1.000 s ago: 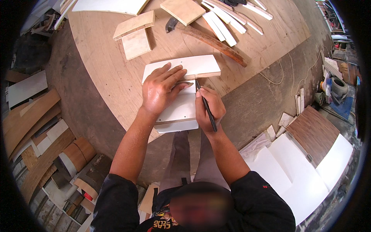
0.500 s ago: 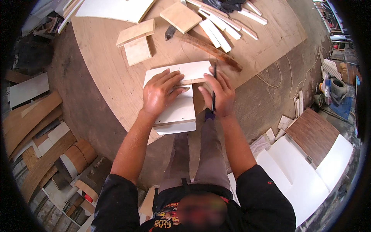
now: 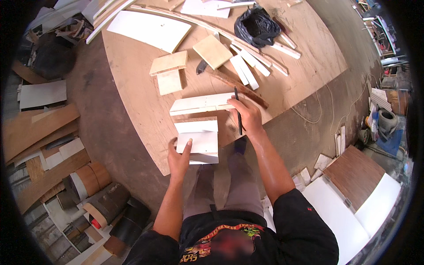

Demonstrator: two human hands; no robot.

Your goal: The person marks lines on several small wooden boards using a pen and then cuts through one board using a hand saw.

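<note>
My left hand (image 3: 178, 160) grips the left side of a small white box-like wooden piece (image 3: 201, 142) at the table's near edge, thumb on its top face and fingers mostly hidden beneath. Beyond it, my right hand (image 3: 248, 117) holds the right end of a long white board (image 3: 198, 104), whose near edge shows bare wood. A slim black pencil (image 3: 239, 115) is also in that hand, pointing away from me between the fingers. The long board and the box-like piece are apart, with a strip of tabletop between them.
On the plywood tabletop (image 3: 137, 84) lie small wood blocks (image 3: 169, 82), a square block (image 3: 212, 51), a rusty brown bar (image 3: 251, 93), white strips (image 3: 244, 73) and a black plastic bag (image 3: 257, 27). Offcuts (image 3: 48, 132) crowd the floor at left; white panels (image 3: 335, 216) lie at right.
The long board has come off the box-like piece and now sits apart beyond it. My left hand has moved from the board down to the box-like piece. My view has shifted.
</note>
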